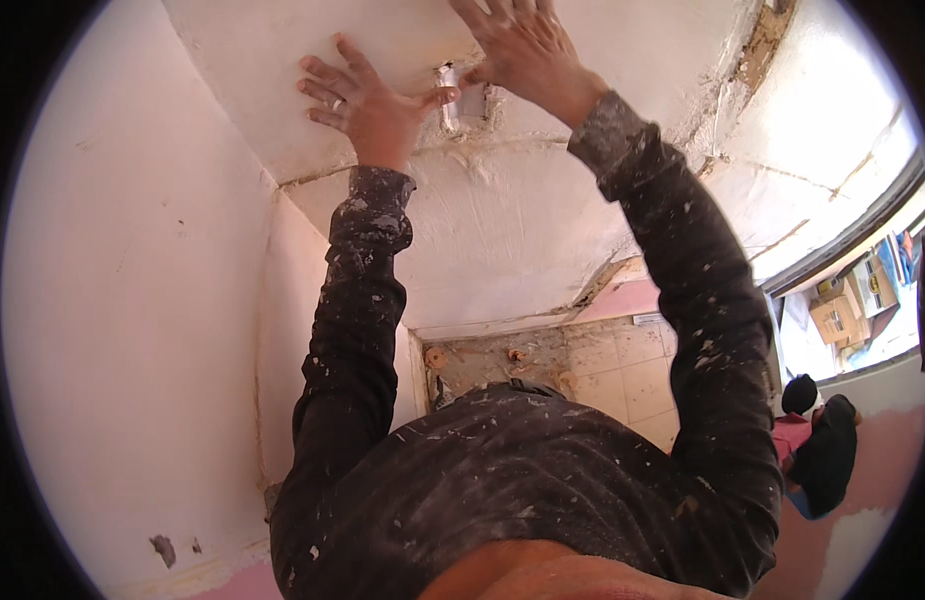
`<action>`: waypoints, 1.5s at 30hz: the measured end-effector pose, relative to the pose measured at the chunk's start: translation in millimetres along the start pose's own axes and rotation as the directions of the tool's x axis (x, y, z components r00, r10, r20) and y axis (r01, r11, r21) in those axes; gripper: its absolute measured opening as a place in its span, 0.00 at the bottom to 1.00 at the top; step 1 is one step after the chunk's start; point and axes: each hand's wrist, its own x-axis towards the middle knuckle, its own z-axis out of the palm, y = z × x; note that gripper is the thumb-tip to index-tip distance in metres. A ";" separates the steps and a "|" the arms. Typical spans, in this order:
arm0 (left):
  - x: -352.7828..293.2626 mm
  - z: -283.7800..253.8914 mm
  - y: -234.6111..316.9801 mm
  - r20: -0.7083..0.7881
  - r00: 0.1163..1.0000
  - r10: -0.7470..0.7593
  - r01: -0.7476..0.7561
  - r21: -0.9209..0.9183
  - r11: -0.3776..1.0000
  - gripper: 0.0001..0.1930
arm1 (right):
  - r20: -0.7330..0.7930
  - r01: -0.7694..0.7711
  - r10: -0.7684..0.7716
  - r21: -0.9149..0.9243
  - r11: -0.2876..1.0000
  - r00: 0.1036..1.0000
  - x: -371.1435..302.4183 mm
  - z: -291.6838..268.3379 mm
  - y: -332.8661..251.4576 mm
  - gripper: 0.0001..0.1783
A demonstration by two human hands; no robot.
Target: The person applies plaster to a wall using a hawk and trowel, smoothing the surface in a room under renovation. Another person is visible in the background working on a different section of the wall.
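Both my arms reach up to a pale plastered wall panel (522,190). My left hand (377,110) is open with the fingers spread against the panel, a ring on one finger. Its thumb points toward a small recessed box (470,103) with a whitish strip (447,95) at its left side. To the right of the box, my right hand (527,50) lies with its fingers stretched out, the thumb close to the box edge; its fingertips run up to the top of the picture. I see no tool in either hand. My dark sleeves are spattered with white.
A plain white wall (132,280) stands at the left. Cracked seams and a rough brown gap (762,45) cross the panel at the upper right. Below is a tiled floor (612,370) with debris. At the right are a window opening with cardboard boxes (842,310) and another person (817,445).
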 end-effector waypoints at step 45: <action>-34.4 27.5 -49.1 -0.011 0.994 0.111 -0.111 -0.181 0.977 0.57 | 0.033 -0.725 0.782 0.398 0.561 0.623 -108.6 90.0 -47.7 0.73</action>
